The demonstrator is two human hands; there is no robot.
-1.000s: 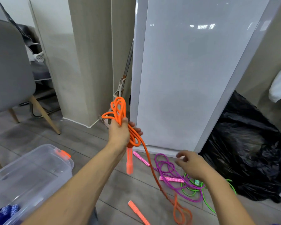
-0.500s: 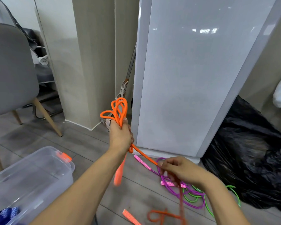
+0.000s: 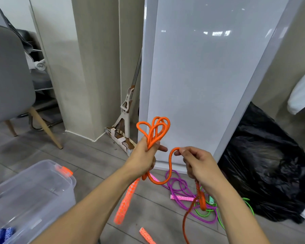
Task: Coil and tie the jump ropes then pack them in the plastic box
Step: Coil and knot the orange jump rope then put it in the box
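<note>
We are looking down at an orange jump rope [image 3: 153, 131], part coiled and held up in front of us above the floor [image 3: 88, 161]. Our left hand [image 3: 143, 159] is gripping the gathered coils in a fist, so several loops are fanning upward out of the top of it. One orange patterned handle [image 3: 125, 203] is dangling below this hand. From the bottom of the fist the rope is sagging in a curve and rising to our right hand [image 3: 199, 166], just beside the left. Its thumb and fingertips are pinching a bend of the rope, and the loose length is dropping from under the palm to the floor. The rope's other handle [image 3: 146, 235] is lying on the floor near the bottom edge.

Beneath our hands a purple jump rope [image 3: 180, 187] with pink handles is lying tangled on the floor, overlapping a green jump rope [image 3: 206, 211].

The clear plastic box [image 3: 33, 191], with an orange latch, is sitting on the floor at lower left, well apart from the ropes; something blue [image 3: 2, 235] is showing through its near corner.

A tall white panel [image 3: 201, 76] is standing ahead of us, a mop [image 3: 125, 110] leaning to its left, a black plastic bag [image 3: 264, 164] slumping at its right, and a grey chair [image 3: 7, 76] standing at far left.
</note>
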